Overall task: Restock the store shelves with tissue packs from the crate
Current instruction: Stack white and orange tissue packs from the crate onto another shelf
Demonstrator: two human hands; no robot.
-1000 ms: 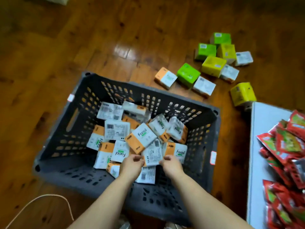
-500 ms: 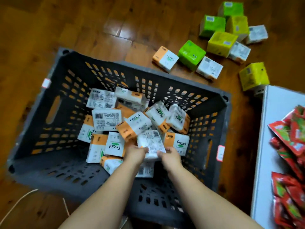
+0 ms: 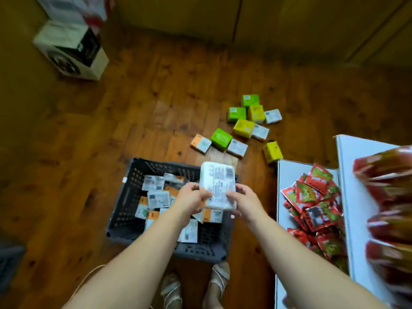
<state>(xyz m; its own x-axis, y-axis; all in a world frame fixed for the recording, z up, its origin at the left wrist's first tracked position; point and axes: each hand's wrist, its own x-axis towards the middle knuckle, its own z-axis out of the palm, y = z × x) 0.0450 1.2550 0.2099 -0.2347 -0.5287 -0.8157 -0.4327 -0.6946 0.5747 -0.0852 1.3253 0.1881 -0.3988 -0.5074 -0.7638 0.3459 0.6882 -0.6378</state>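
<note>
Both hands are on one white tissue pack (image 3: 219,186), barcode side up: the left hand (image 3: 190,200) grips its left edge with fingers curled round it, and the right hand (image 3: 246,202) clasps the right edge, thumb on top. The pack is held between them, in the air above the dark crate (image 3: 121,206). Under the hands, more orange-and-white packs (image 3: 157,198) lie jumbled in the crate. Beyond the hands, green and yellow packs (image 3: 221,139) are scattered on the wooden floor (image 3: 89,152). Off to the right of the right hand, red snack packets (image 3: 312,192) are heaped on a white shelf (image 3: 287,175).
</note>
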